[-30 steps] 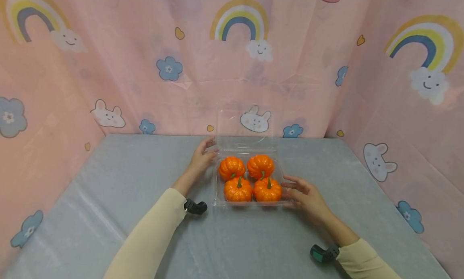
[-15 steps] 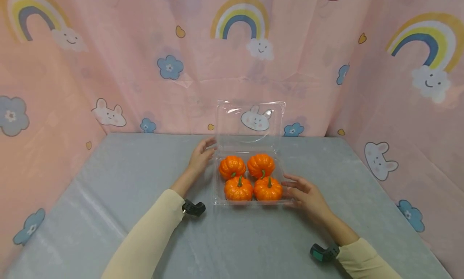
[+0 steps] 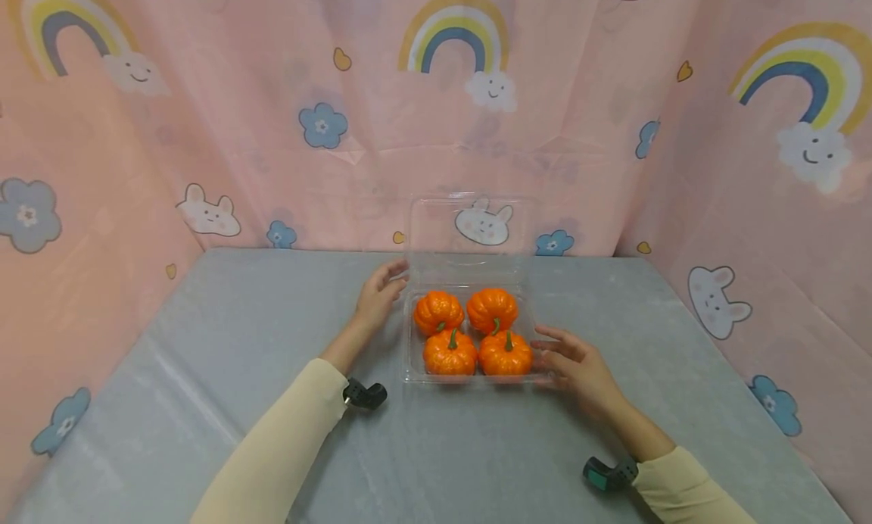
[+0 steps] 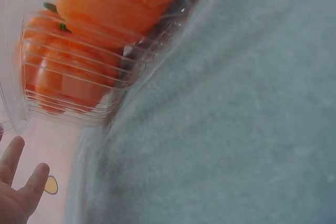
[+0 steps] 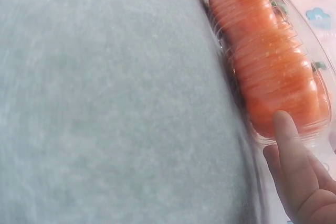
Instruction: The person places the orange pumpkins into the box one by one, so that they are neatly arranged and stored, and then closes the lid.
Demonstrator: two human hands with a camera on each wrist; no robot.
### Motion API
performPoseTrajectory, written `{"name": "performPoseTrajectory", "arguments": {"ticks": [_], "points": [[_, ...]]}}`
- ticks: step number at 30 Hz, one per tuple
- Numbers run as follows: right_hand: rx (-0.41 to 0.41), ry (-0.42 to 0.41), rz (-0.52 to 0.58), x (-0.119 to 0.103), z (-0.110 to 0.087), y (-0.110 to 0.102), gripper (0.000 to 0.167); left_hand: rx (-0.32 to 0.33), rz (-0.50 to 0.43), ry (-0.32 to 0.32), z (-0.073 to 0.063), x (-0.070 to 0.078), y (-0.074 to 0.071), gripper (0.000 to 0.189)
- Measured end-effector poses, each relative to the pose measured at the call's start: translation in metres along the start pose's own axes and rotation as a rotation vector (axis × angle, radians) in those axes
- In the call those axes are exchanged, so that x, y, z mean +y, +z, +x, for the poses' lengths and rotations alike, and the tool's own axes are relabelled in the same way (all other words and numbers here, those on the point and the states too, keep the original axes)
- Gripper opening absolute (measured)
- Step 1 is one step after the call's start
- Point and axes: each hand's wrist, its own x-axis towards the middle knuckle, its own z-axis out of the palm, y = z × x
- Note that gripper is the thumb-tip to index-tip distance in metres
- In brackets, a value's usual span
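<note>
A clear plastic clamshell box (image 3: 411, 377) stands on the table in the head view, its lid (image 3: 431, 232) raised at the back. Several small orange pumpkins with green stems fill its base, among them a front left pumpkin (image 3: 450, 355) and a back right pumpkin (image 3: 492, 310). My left hand (image 3: 376, 297) is by the back left corner, near the hinge; its fingers (image 4: 38, 178) are extended in the left wrist view. At the right side my right hand (image 3: 579, 369) has its loosely straight fingers right at the ribbed wall, an extended finger (image 5: 289, 137) overlapping a pumpkin seen through the plastic.
A grey cloth covers the table (image 3: 286, 319). Pink curtain (image 3: 272, 47) with rainbows, flowers and rabbits encloses the back and both sides, and the raised lid stands in front of its back panel. Dark bands with camera mounts (image 3: 365, 395) sit at both wrists.
The lid stood up higher half a second ago; its top edge has since dipped slightly. Both hands and the pumpkins keep their places, while the head view has shifted a little.
</note>
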Motion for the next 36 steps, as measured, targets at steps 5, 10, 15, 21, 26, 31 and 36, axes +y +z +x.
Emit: {"name": "performPoseTrajectory", "arguments": {"ticks": [5, 10, 15, 21, 26, 31, 36], "points": [[0.003, -0.01, 0.006, 0.0, -0.001, 0.001, 0.048, -0.006, -0.003, 0.007, -0.004, 0.003, 0.0, 0.043], [0.002, -0.027, 0.019, -0.001, -0.001, 0.001, 0.048, -0.037, 0.005, -0.022, -0.014, 0.023, -0.002, 0.042], [0.0, -0.039, 0.026, 0.0, -0.002, 0.001, 0.048, -0.033, -0.005, -0.022, -0.01, 0.009, -0.003, 0.042], [0.001, -0.039, 0.022, 0.001, -0.002, 0.002, 0.049, -0.024, 0.005, -0.001, -0.01, 0.003, -0.003, 0.043], [0.012, -0.035, 0.033, 0.0, -0.002, 0.003, 0.049, -0.029, 0.052, 0.002, -0.014, 0.004, -0.005, 0.044], [0.008, -0.051, 0.046, 0.001, -0.002, 0.003, 0.048, -0.037, 0.089, 0.003, -0.018, 0.005, -0.005, 0.042], [0.0, -0.072, 0.046, 0.004, -0.002, 0.002, 0.049, -0.055, 0.089, 0.012, -0.02, 0.007, -0.007, 0.042]]}}
